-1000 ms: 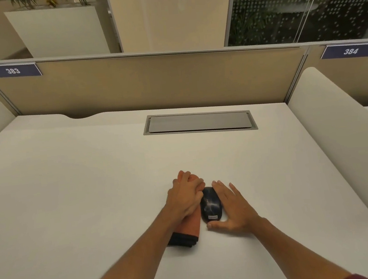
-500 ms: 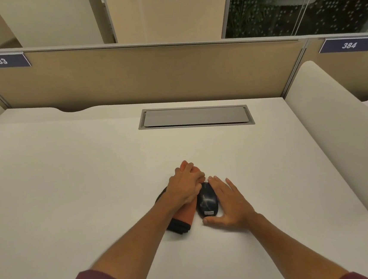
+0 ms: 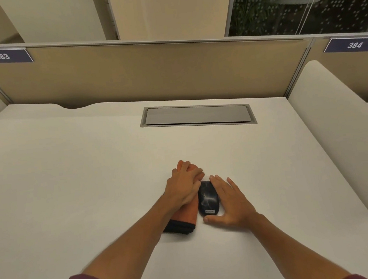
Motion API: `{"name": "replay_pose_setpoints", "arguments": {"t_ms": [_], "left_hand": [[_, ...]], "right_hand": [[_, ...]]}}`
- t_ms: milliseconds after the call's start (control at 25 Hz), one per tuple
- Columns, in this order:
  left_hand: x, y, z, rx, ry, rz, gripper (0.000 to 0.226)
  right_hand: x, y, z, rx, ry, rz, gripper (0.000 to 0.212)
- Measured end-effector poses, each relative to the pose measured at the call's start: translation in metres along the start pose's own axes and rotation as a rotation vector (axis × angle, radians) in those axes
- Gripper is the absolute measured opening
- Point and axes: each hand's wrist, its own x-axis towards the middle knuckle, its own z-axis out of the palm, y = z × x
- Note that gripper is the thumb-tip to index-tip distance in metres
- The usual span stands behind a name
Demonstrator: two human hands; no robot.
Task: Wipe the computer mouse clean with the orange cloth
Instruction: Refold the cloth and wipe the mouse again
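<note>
A dark computer mouse (image 3: pixel 208 199) lies on the white desk (image 3: pixel 70 184), its label end toward me. Touching its left side is the folded orange cloth (image 3: pixel 187 215) with a black edge, lying flat on the desk. My left hand (image 3: pixel 183 187) rests on top of the cloth, fingers curled over its far end. My right hand (image 3: pixel 230 201) cups the mouse from the right: the thumb sits at its near end and the index finger curves around its far side, with the other fingers flat on the desk.
A grey cable hatch (image 3: pixel 197 115) is set into the desk beyond the hands. A beige partition (image 3: pixel 150 75) closes the far edge, with number plates 383 (image 3: pixel 2 56) and 384 (image 3: pixel 353 44). White side dividers (image 3: pixel 339 129) stand at left and right.
Both hands stay on the cloth and mouse in nearly the same pose. The view has shifted a little, and my left sleeve now shows at the bottom.
</note>
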Motion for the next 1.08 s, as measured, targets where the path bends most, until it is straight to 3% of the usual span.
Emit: {"name": "replay_pose_setpoints", "arguments": {"t_ms": [160, 360, 520, 720, 1080], "left_hand": [[-0.018, -0.004, 0.0, -0.016, -0.025, 0.075, 0.046], [-0.052, -0.017, -0.004, -0.198, -0.038, 0.264, 0.052], [-0.047, -0.02, -0.003, -0.318, 0.116, 0.155, 0.042], [-0.023, -0.003, -0.002, -0.206, 0.061, 0.044, 0.04], [-0.071, -0.028, 0.015, -0.113, 0.0, 0.345, 0.058]], "right_hand": [[-0.001, 0.0, 0.0, -0.001, 0.006, -0.005, 0.114], [-0.002, -0.001, -0.001, 0.012, 0.008, -0.01, 0.115], [-0.002, -0.001, 0.0, 0.011, 0.011, -0.004, 0.115], [0.0, -0.001, 0.001, 0.008, 0.003, -0.001, 0.114], [-0.002, -0.001, -0.001, 0.013, 0.01, -0.007, 0.114]]}}
